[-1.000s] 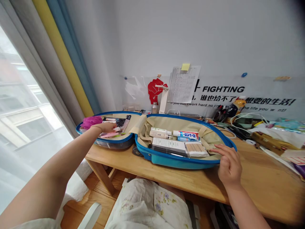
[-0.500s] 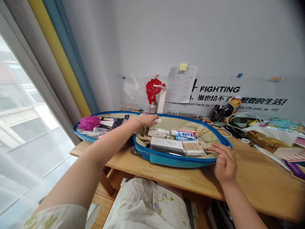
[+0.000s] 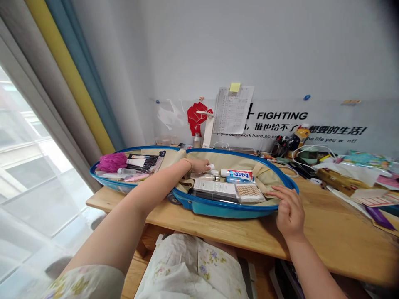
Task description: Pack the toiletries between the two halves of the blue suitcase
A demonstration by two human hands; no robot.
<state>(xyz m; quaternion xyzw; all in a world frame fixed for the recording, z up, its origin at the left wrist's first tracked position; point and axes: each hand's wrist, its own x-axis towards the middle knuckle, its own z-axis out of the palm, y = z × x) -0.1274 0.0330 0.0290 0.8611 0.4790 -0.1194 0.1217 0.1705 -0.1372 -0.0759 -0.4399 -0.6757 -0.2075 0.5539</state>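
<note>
An open blue suitcase [image 3: 233, 209] with a beige lining lies on the desk. Inside its right half, my left hand [image 3: 200, 166] is closed on a small white item [image 3: 211, 167], mostly hidden by the fingers, above the small bottles [image 3: 207, 177]. Close by lie a toothpaste tube [image 3: 237, 173], a blue tube [image 3: 239, 180], a white box [image 3: 215, 187] and a pack of cotton swabs [image 3: 250, 193]. My right hand [image 3: 290, 211] grips the right front rim of the suitcase, fingers over the edge.
The suitcase's left half holds a purple bath puff [image 3: 112, 162], a dark brush set [image 3: 143, 161] and a clear bottle [image 3: 126, 170]. Behind stand a lamp [image 3: 208, 131] and a small bottle [image 3: 197, 141]. Cables, pens and packets crowd the wooden desk's [image 3: 324, 224] right side.
My left hand has moved lower and slightly right within the suitcase, still with the small white item. My right hand remains at the rim. The view has shifted slightly.
</note>
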